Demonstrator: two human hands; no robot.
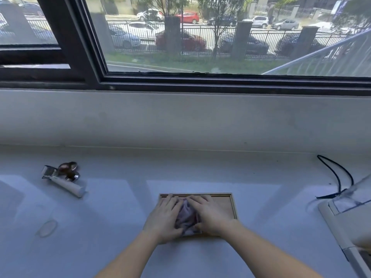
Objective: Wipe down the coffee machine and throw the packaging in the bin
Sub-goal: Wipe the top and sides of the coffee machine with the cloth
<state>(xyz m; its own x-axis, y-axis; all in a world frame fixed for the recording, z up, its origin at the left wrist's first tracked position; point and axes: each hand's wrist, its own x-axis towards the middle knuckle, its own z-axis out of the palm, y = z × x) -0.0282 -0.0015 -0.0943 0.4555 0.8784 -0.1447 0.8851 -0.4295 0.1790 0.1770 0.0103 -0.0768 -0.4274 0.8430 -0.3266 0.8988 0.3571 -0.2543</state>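
A pale lilac cloth (186, 216) lies bunched in a shallow wooden tray (226, 205) on the white counter, straight ahead of me. My left hand (163, 219) presses flat on the cloth's left side. On its right side rests my right hand (210, 214), thumb tucked under the cloth's near edge. The cream coffee machine (345, 221) shows only partly at the right edge, with a clear plastic part on top. No packaging or bin is in view.
A portafilter with a white handle (64, 178) lies at the left of the counter beside a shiny metal piece. A black cable (337, 175) loops behind the machine. A faint round ring (47, 228) marks the counter. Window and sill stand behind.
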